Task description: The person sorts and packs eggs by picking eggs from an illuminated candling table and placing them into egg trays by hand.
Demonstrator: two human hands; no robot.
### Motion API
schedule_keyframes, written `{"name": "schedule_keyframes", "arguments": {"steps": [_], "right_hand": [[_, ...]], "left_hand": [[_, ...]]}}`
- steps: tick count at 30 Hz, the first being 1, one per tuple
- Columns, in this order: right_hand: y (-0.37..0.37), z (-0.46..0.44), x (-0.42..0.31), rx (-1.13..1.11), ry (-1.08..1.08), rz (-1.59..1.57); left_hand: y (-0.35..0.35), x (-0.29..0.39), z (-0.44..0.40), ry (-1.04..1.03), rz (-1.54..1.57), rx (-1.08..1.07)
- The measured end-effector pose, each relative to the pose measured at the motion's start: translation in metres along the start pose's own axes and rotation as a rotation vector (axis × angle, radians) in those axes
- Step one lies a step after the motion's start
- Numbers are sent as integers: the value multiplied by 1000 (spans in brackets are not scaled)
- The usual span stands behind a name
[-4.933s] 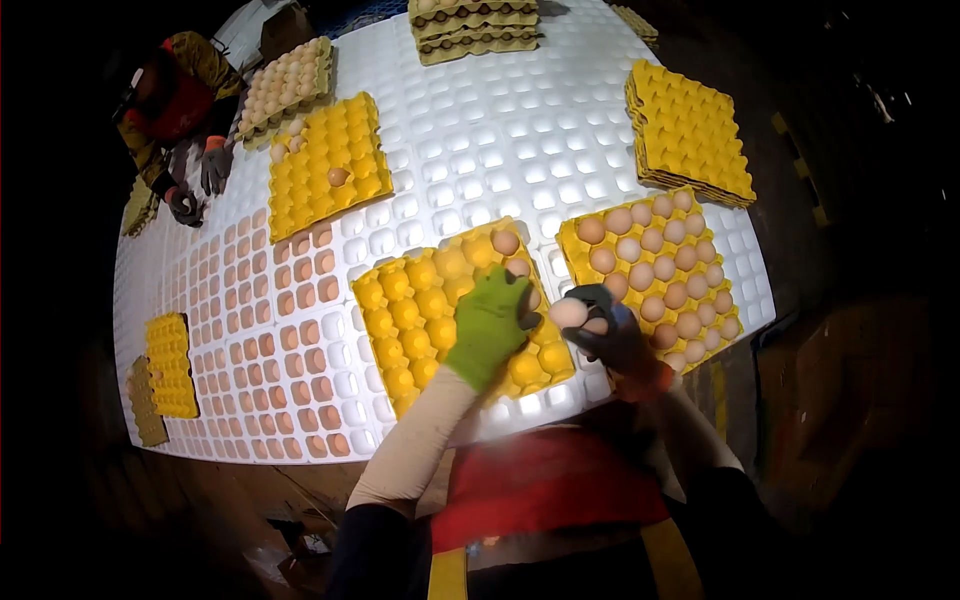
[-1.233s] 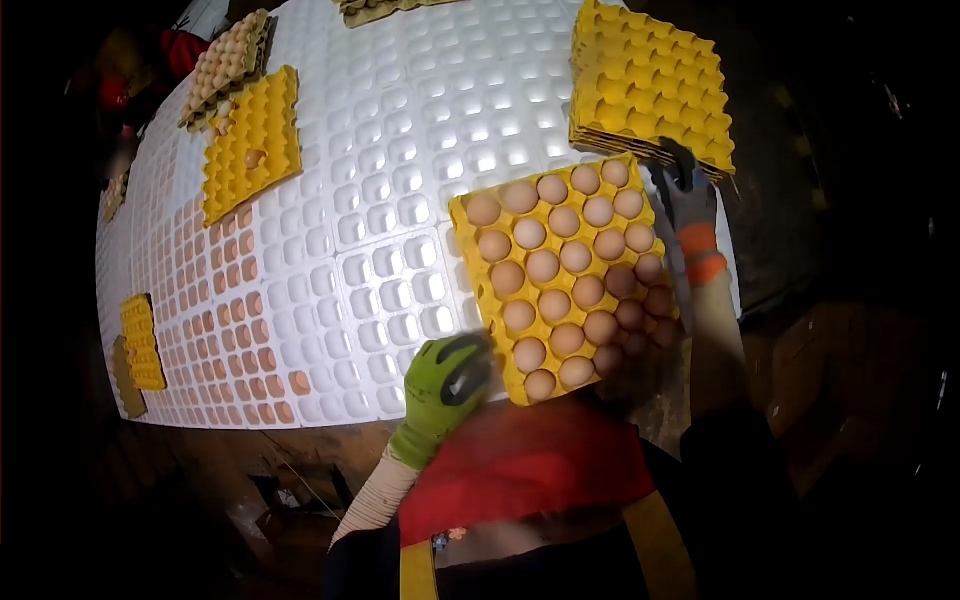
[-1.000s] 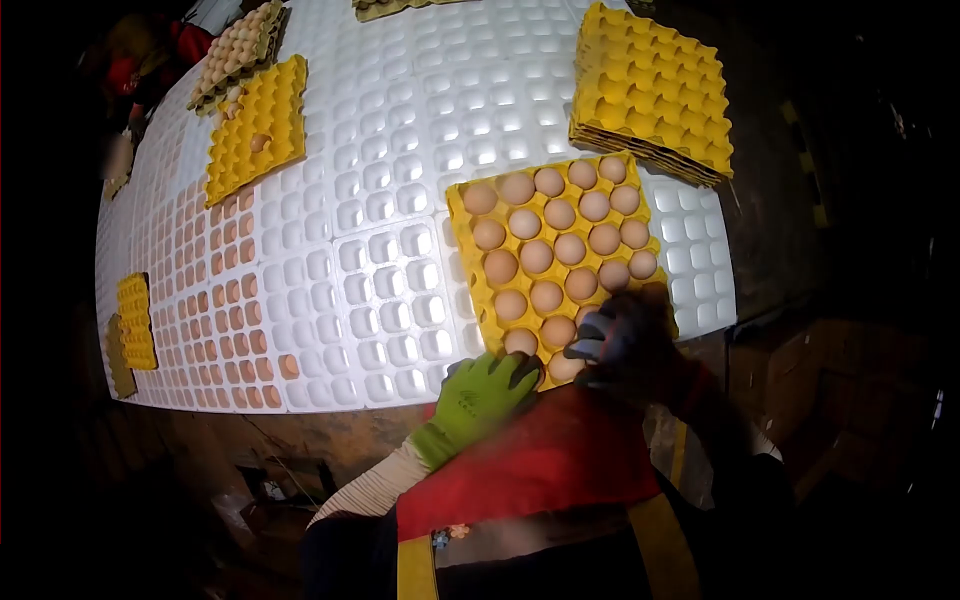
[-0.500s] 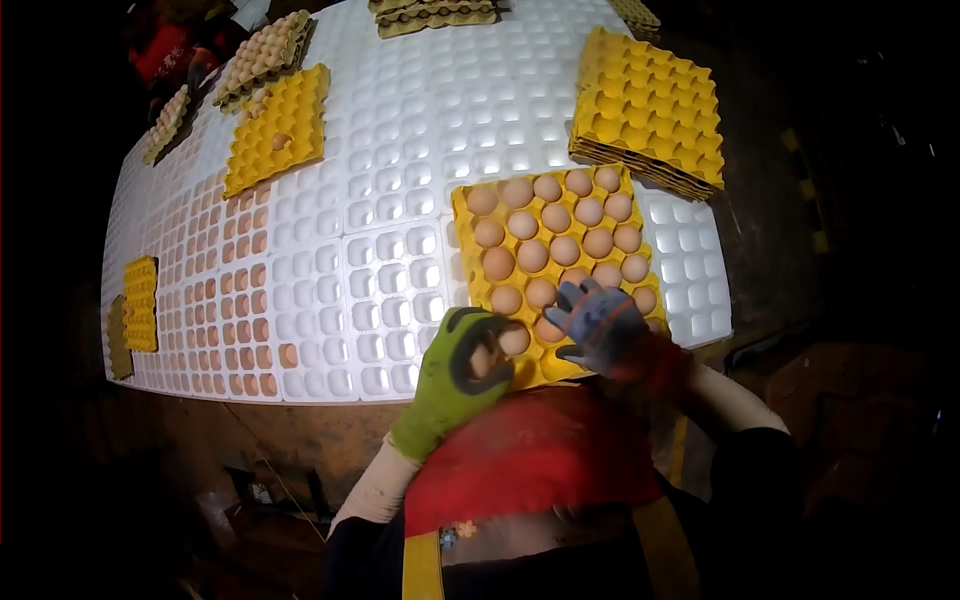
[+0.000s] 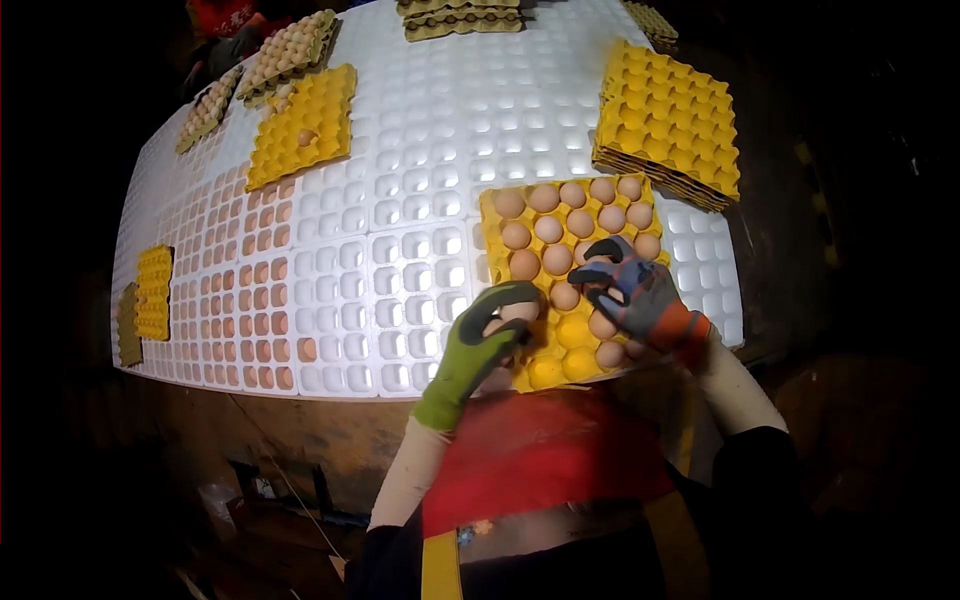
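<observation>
A yellow egg tray (image 5: 489, 236) with rows of brown eggs (image 5: 547, 229) lies near the front right of the white table. My left hand (image 5: 487, 336), in a green glove with dark fingertips, is closed on eggs (image 5: 519, 311) at the tray's left edge. In a grey and orange glove, my right hand (image 5: 640, 295) reaches over the right half of the tray, fingers bent around an egg that is mostly hidden. Several cups near the tray's front edge (image 5: 577, 362) are bare yellow, between my hands.
Stacked yellow trays (image 5: 668, 125) stand behind on the right. Another yellow tray (image 5: 311, 120) with a few eggs lies back left, beside full egg trays (image 5: 290, 52). Grey trays (image 5: 462, 18) are at the far edge. Eggs (image 5: 268, 324) fill white table pockets at left. A co-worker (image 5: 228, 20) is far left.
Eggs have left the tray's front cups and are in my left hand. My right hand has moved up and right over the tray. Earlier, a second yellow tray lay at its left.
</observation>
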State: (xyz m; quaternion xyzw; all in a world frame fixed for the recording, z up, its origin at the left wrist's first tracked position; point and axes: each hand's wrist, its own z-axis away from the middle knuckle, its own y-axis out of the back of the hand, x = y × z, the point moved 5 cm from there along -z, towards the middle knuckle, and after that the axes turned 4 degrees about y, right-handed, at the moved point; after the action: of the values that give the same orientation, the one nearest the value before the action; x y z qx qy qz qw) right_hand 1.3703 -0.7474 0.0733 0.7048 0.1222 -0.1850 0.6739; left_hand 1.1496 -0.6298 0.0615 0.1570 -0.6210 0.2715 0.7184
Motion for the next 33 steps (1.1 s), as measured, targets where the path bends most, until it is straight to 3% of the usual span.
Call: {"name": "schedule_keyframes", "arguments": {"steps": [1, 3, 4, 6, 7, 8, 10, 11, 12, 14, 16, 17, 18, 20, 21, 22, 24, 26, 27, 29, 30, 32, 33], "right_hand": [[3, -5, -9, 1, 26, -1], [7, -13, -40, -56, 107, 321], [2, -21, -58, -71, 178, 467], [-13, -29, -58, -109, 92, 396], [-14, -33, -63, -137, 72, 435], [-14, -35, -63, -160, 32, 485], [-16, -34, -58, -122, 112, 452], [-10, -34, -60, -126, 134, 461], [1, -36, -63, -81, 136, 451], [15, -33, -64, 65, 209, 367], [20, -53, -97, 15, 216, 115], [10, -67, -119, -17, 251, 48], [-2, -83, -143, -49, 287, -17], [-42, -118, -196, 4, 376, -190], [-78, -136, -211, -3, 395, -108], [-106, -161, -235, -100, 318, -57], [-159, -203, -269, -8, 320, -52], [-208, -241, -298, -257, 297, 264], [-218, -241, -298, -266, 288, 271], [-222, -241, -305, -83, 312, 0], [-224, -239, -307, -90, 309, 14], [-226, -220, -317, -165, 362, -304], [-235, -215, -322, -332, 327, -206]], "left_hand": [[-2, -4, -10, -293, -313, 101], [-23, 40, -7, -311, -876, 280], [-27, 26, -15, -354, -1041, 311], [-37, -20, -33, -397, -1251, 313], [-46, -44, -39, -337, -1361, 392], [-48, -39, -45, -160, -1388, 285], [-39, -14, -36, -216, -1235, 306], [-23, -5, -28, -246, -1002, 318], [-2, 7, -13, -279, -772, 318], [52, 33, 34, -234, -603, 423], [120, 16, 85, -160, -602, 737], [155, 22, 116, -5, -670, 868], [192, 1, 143, 0, -789, 1022], [251, -36, 193, 192, -894, 1138], [264, -37, 205, 137, -1145, 1186], [270, -42, 209, 146, -1137, 1177], [284, -61, 209, 406, -1163, 1014], [286, -72, 209, 424, -1188, 957], [286, -68, 210, 348, -1042, 996], [287, -60, 213, 237, -725, 1011], [294, -64, 209, 235, -709, 1008], [306, -74, 197, 143, -455, 970], [316, -78, 188, 91, -336, 949]]}}
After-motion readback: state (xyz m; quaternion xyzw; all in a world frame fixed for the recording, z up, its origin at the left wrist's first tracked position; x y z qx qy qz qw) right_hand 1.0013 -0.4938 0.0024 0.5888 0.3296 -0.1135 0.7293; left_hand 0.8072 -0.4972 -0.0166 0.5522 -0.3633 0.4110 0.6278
